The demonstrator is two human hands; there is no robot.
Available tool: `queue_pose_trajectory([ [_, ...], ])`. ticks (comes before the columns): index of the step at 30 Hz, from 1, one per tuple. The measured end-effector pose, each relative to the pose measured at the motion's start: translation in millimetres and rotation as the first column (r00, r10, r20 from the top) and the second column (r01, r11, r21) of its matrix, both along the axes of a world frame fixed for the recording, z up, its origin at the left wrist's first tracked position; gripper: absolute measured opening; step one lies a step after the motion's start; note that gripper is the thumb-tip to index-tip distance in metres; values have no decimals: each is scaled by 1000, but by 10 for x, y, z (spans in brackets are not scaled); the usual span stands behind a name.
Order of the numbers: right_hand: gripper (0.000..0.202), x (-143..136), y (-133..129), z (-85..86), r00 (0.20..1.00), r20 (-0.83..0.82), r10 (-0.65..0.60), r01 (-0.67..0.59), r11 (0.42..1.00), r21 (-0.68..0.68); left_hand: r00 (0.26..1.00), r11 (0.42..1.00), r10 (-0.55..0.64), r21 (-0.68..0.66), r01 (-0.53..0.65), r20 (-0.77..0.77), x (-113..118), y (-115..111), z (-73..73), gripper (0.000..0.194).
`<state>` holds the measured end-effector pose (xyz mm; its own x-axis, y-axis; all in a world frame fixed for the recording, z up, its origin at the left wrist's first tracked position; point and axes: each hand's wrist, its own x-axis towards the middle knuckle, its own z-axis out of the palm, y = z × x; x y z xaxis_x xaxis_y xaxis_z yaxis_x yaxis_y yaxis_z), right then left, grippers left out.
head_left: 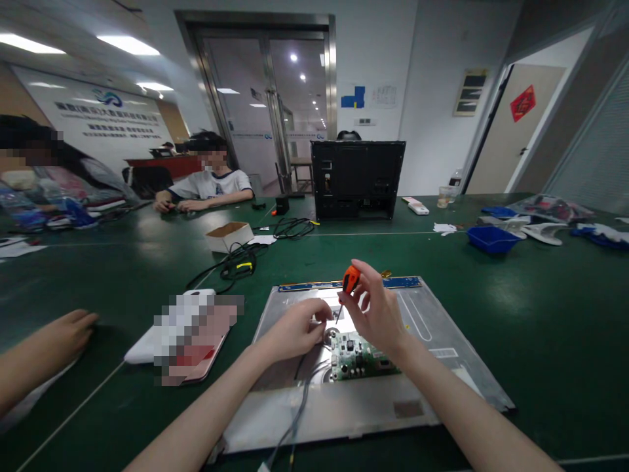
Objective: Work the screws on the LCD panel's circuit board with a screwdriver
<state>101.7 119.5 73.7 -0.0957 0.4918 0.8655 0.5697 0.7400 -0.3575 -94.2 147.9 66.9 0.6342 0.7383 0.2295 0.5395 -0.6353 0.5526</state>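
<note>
A flat metal panel [275,413] lies on the green table, with a green circuit board [354,359] fixed near its middle. My right hand [376,311] is closed on the orange and black handle of a screwdriver [350,279], whose thin shaft points down to the board's upper left corner. Beside that tip, my left hand [299,328] has its fingers bent and drawn together at the board's upper left; whatever they may hold is too small to make out. Dark cables [303,406] run from the board's left side toward the panel's front edge.
Left of the panel lie phones [211,351] and another person's hand [73,331]. Behind are black cables [236,265], an open box [228,236] and a black monitor housing [358,180]. A blue tray [491,240] stands right. A person [211,177] sits across the table.
</note>
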Motion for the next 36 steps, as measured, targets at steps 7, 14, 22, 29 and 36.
queue_pose_trajectory([
  [7, 45, -5, 2, 15, 1000, -7, -29, 29, 999, 30, 1000, 996, 16, 93, -14, -19, -15, 75, -69, 15],
  [14, 42, -14, -1, 20, 999, 40, -33, 32, 999, 42, 995, 995, -78, 57, 81, -58, -16, 121, -152, 18],
  [22, 40, -30, -5, 17, 997, 70, -28, 24, 998, 53, 994, 998, 24, 58, -18, -107, 3, 120, -143, 7],
  [29, 41, -33, -4, 18, 998, 61, -7, 5, 999, 43, 985, 1000, 16, 1, -16, -170, -44, 121, -19, 7],
  [36, 43, -32, -11, 38, 1000, 14, 11, -11, 1000, 19, 983, 998, 65, 23, -62, -172, -137, -153, 340, 14],
])
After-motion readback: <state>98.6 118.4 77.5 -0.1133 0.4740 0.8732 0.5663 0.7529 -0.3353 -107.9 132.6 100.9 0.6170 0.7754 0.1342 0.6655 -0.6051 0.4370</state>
